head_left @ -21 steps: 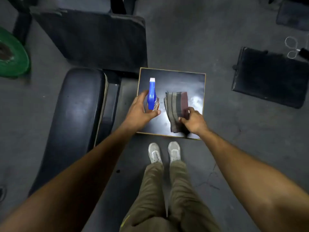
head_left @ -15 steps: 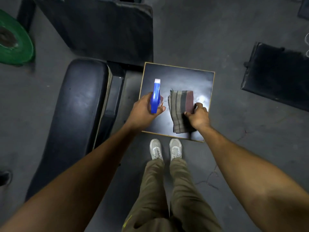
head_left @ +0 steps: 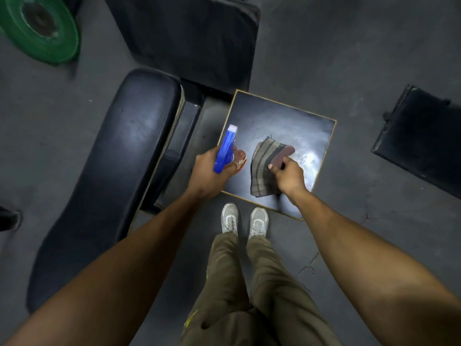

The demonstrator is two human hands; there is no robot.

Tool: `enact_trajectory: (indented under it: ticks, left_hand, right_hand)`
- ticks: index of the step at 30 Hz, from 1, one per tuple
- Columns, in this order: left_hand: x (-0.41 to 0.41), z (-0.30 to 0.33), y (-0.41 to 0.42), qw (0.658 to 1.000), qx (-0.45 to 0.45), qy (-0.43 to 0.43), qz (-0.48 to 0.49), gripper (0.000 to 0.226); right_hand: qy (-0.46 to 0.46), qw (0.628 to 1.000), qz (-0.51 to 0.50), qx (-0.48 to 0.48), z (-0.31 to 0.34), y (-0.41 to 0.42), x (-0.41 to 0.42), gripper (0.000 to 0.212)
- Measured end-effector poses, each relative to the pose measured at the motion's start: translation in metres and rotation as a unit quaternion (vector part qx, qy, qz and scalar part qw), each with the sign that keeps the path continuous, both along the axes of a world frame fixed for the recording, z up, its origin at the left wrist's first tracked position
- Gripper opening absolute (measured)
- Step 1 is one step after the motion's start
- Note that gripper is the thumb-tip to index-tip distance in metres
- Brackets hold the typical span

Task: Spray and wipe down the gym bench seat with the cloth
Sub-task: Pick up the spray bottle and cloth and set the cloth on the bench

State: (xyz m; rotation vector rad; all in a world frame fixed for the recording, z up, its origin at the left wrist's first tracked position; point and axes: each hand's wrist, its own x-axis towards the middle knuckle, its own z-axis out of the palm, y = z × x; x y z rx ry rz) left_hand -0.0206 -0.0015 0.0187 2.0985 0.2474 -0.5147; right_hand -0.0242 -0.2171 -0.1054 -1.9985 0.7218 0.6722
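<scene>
— Left hand (head_left: 208,171) of mine is wrapped round the spray bottle (head_left: 225,152), blue trigger head pointing away from me. Right hand (head_left: 289,177) pinches the striped cloth (head_left: 264,168) by a folded edge.

— Both off the worktop?

— They look raised above the small square worktop (head_left: 282,116), though from straight overhead I cannot tell how clear of it the cloth's lower end hangs.

— And the bench seat?

— Long black bench seat (head_left: 119,156) lies just to my left, beside the worktop and apart from both hands. Nothing is on it that I can see.

— So how far along are you?

— Barely begun, I judge. Tools are in hand; spraying and wiping are all left. The pad shows a dull sheen, but I cannot say whether that is wet or only light.

— Anything you cannot make out?

— My left hand hides most of the bottle, so how full it is I cannot tell. My forearm covers part of the seat's near right edge. A green weight plate (head_left: 40,26) is cut off at the top left corner, and a dark pad (head_left: 424,138) runs out of view on the right.
</scene>
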Motion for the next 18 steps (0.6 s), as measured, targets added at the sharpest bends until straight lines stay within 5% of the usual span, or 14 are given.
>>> enact_trajectory:
  ticks: [4,8,11,18]
  left_hand:
    - [-0.028,0.017,0.025,0.996,0.010,0.003,0.085,0.015]
    - [-0.065,0.027,0.069,0.986,0.016,-0.016,0.165,0.007]
    - [-0.098,0.037,0.106,0.969,0.019,-0.041,0.243,0.033]
    - [-0.166,0.054,0.198,0.923,0.047,-0.044,0.379,0.034]
  right_hand:
    - [-0.043,0.996,0.072,0.002,0.022,0.017,0.001,0.017]
    - [-0.081,0.980,0.183,0.012,0.050,0.049,0.001,0.033]
    - [-0.120,0.959,0.252,0.052,0.070,0.088,0.001,0.018]
    - [-0.133,0.917,0.343,0.155,0.103,0.217,-0.007,0.011]
